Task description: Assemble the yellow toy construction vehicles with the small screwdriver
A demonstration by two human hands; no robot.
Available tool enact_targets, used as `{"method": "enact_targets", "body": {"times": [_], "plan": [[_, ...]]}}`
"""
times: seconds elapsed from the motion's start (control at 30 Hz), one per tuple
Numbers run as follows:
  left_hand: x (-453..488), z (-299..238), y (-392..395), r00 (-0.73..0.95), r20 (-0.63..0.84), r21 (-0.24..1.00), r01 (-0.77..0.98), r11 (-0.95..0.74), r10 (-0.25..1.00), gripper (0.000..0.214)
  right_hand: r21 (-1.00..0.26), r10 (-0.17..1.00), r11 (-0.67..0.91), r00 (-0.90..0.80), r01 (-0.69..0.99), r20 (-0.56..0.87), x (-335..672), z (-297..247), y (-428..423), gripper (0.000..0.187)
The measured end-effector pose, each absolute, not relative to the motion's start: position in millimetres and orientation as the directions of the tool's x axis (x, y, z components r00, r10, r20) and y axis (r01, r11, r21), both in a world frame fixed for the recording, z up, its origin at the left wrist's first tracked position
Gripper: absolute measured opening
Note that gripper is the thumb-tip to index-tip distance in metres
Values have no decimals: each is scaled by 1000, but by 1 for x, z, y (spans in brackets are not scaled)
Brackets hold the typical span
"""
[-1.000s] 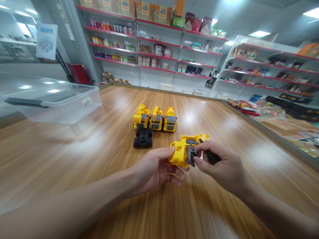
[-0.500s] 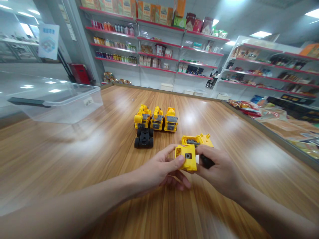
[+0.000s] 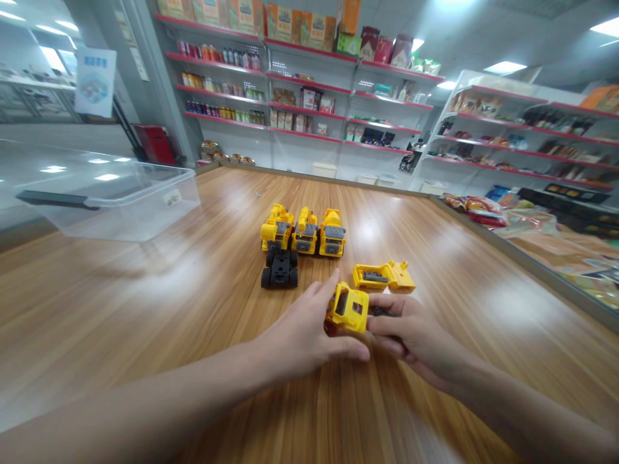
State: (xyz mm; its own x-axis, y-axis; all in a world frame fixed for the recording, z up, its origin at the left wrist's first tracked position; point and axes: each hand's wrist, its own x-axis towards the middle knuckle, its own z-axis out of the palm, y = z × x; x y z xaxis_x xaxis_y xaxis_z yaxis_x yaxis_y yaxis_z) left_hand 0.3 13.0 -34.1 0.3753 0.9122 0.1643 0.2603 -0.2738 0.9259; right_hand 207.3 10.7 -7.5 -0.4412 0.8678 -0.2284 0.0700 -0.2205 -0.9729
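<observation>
Both my hands meet low over the wooden table (image 3: 145, 303). My left hand (image 3: 309, 328) grips a yellow toy cab piece (image 3: 348, 308) between thumb and fingers. My right hand (image 3: 411, 338) lies beside it, fingers curled around a dark tool (image 3: 384, 312) that is mostly hidden. Just beyond lies a yellow toy body part (image 3: 382, 276), flat on the table and apart from my hands. A black wheeled chassis (image 3: 279, 269) stands further left, in front of three yellow toy trucks (image 3: 304, 231) lined up in a row.
A clear plastic bin (image 3: 101, 200) stands at the table's far left. Shop shelves with red edges (image 3: 300, 96) line the back and right. Snack packets (image 3: 471, 207) lie on a counter past the table's right edge.
The toy came apart: the yellow body part now lies on the table, and my left hand kept the cab piece and turned it. Both hands have sunk closer to the table.
</observation>
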Motion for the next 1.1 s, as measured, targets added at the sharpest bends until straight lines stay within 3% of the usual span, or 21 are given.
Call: {"method": "enact_targets", "body": {"times": [0.07, 0.1, 0.27, 0.37, 0.43, 0.53, 0.63, 0.73, 0.83, 0.97, 1.1], "plan": [[-2, -34, 14, 395, 194, 875, 345, -341, 898, 117, -945, 831, -326, -477, -3, -285, 205, -7, 8, 24], [-2, -34, 15, 402, 212, 851, 373, -371, 891, 114, -933, 818, -358, -491, -27, -300, 205, -7, 6, 23], [-2, -29, 18, 393, 334, 749, 441, -494, 857, 57, -934, 818, -356, -492, -23, -300, 203, -3, 5, 26], [-2, -23, 16, 371, 339, 751, 448, -486, 865, 37, -955, 833, -273, -469, 111, -293, 208, -3, 12, 20], [-2, -20, 15, 355, 327, 750, 467, -469, 876, 28, -961, 875, -131, -428, 244, -228, 215, -3, 20, 14], [-3, -20, 17, 334, 325, 741, 492, -458, 885, 30, -857, 939, 264, -322, 442, 123, 227, -6, 32, 17], [-3, -25, 19, 326, 341, 751, 470, -464, 882, 41, -653, 883, 469, -289, 594, 371, 236, -9, 42, 43], [-3, -30, 19, 326, 361, 771, 423, -477, 874, 51, -484, 853, 504, -322, 716, 411, 242, -14, 49, 59], [-1, -27, 18, 358, 354, 765, 420, -488, 864, 45, -364, 854, 498, -373, 787, 363, 245, -17, 53, 45], [0, -22, 15, 432, 306, 732, 463, -500, 848, 30, -314, 841, 522, -419, 793, 342, 246, -17, 55, 29], [1, -21, 14, 447, 305, 730, 458, -508, 841, 38, -274, 823, 528, -406, 804, 397, 247, -18, 57, 37]]}}
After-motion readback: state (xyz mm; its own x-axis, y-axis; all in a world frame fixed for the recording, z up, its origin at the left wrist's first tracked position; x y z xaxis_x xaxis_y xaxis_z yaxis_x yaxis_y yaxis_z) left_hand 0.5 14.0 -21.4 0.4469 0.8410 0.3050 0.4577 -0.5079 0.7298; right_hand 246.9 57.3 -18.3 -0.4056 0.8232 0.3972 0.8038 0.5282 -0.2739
